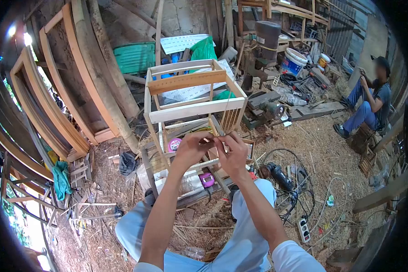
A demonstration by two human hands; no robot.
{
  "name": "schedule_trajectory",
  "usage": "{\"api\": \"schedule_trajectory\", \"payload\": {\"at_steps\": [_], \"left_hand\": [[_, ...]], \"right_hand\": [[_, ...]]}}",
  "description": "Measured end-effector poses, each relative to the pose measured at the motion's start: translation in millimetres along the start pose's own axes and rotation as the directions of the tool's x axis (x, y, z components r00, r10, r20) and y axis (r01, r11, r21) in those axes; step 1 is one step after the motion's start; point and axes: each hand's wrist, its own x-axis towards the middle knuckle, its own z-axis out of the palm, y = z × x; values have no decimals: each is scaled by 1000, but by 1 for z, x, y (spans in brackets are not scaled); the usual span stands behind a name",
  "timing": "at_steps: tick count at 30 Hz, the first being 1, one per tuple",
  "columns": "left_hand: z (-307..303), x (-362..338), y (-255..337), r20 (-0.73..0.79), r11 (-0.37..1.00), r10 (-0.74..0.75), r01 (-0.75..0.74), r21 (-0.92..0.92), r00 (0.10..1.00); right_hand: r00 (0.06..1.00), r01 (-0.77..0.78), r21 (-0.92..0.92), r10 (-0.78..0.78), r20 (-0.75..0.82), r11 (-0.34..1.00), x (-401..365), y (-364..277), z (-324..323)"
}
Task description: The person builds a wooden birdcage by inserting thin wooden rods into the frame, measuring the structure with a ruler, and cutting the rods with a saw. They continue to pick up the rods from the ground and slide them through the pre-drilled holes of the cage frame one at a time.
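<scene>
My left hand point(191, 148) and my right hand point(232, 152) meet in front of my chest, their fingertips pinched close together. Whatever lies between the fingertips is too small to make out. Just beyond them stands a light wooden frame point(199, 109) with thin slats point(231, 119) on its right side. Below my hands is a low wooden structure, partly hidden by my forearms. A pink tape measure point(174, 144) lies left of my left hand, and a purple tape measure point(207, 180) sits below, between my forearms.
A power tool point(281, 177) with a black cable lies on the shavings at right, near a power strip point(303, 230). A person point(371, 97) sits at the far right. Wooden window frames point(54, 99) lean at left. Buckets point(295, 61) stand at the back.
</scene>
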Motion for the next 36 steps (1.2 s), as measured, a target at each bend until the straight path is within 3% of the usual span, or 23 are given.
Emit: {"api": "schedule_trajectory", "payload": {"at_steps": [4, 7, 14, 16, 19, 20, 23, 25, 27, 28, 30, 33, 36], "left_hand": [[7, 1, -14, -38, 995, 17, -13, 95, 999], [2, -2, -1, -9, 992, -37, 37, 117, 999], [7, -6, -6, -81, 969, -2, 22, 245, 997], [7, -2, -12, -24, 997, -26, 28, 73, 999], [3, -2, -4, -39, 982, 60, -52, 180, 997], [-1, -1, 1, 51, 992, -124, 123, 11, 991], [-2, 0, -2, 74, 993, -121, 119, 24, 990], [10, -2, -22, 15, 996, -86, 85, 39, 996], [12, -4, -22, -126, 996, 79, -72, 57, 989], [10, -6, -16, -122, 996, 76, -70, 55, 990], [4, -4, -2, -25, 959, -11, 18, 281, 1000], [1, -1, 3, 27, 954, -115, 103, 282, 993], [-1, 0, -2, 61, 978, -77, 64, 197, 995]], "right_hand": [[998, 58, -86, -58, 1, 995, -4, 4, 5], [995, 85, -50, -87, -54, 995, -4, 10, 9], [988, 97, 16, -94, -124, 995, 7, -6, 7], [987, 123, 9, -121, -101, 992, 8, -1, 12], [997, 57, 24, -56, -57, 998, 4, -3, 10], [997, 57, 22, -56, -50, 998, 5, -2, 8], [997, 56, -2, -56, -50, 998, 4, -1, 5], [998, 46, 36, -44, -45, 998, 2, 2, 8], [999, 29, 52, -27, -26, 998, -4, 9, 14], [1000, 5, 67, -4, -6, 998, -9, 11, 14], [1000, 14, 52, -13, -9, 999, -10, 13, 13], [999, 38, 42, -38, 2, 998, -10, 17, 14], [998, 57, 26, -57, 4, 998, -11, 18, 14]]}}
